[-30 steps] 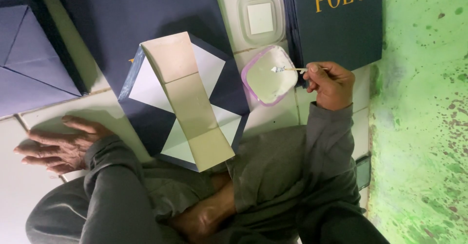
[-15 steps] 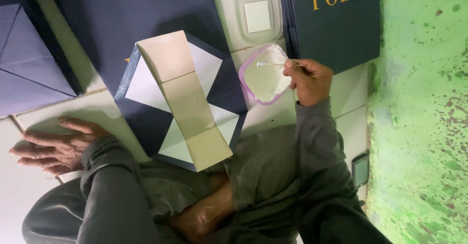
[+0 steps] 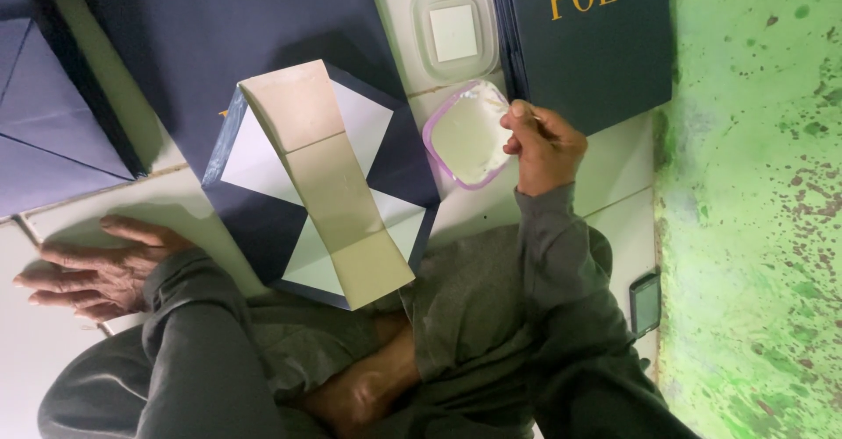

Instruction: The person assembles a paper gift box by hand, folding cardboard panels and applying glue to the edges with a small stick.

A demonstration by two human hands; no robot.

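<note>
The right hand (image 3: 544,149) is closed in a loose fist at the rim of a small tub (image 3: 467,134) with a purple edge and white paste inside. The fingers seem pinched on something thin, maybe a brush, but it is too small to tell. The tub lies on the pale tiled floor (image 3: 614,185), between the hand and a half-folded box (image 3: 320,185) of navy and white card with a beige strip along its middle.

The left hand (image 3: 92,268) lies flat on the floor with the fingers spread and holds nothing; it is well apart from the box.

The tub looks light and thin-walled, so it would probably slide or tip if pushed at one side; the rim is the better place to hold it, and the paste can make it slippery. The box looks stiff but easy to dent, best taken by its outer edges.

Further away are a clear lid (image 3: 454,31), a stack of dark blue boxes (image 3: 596,53), a big navy sheet (image 3: 219,27) and a green wall (image 3: 754,202).
</note>
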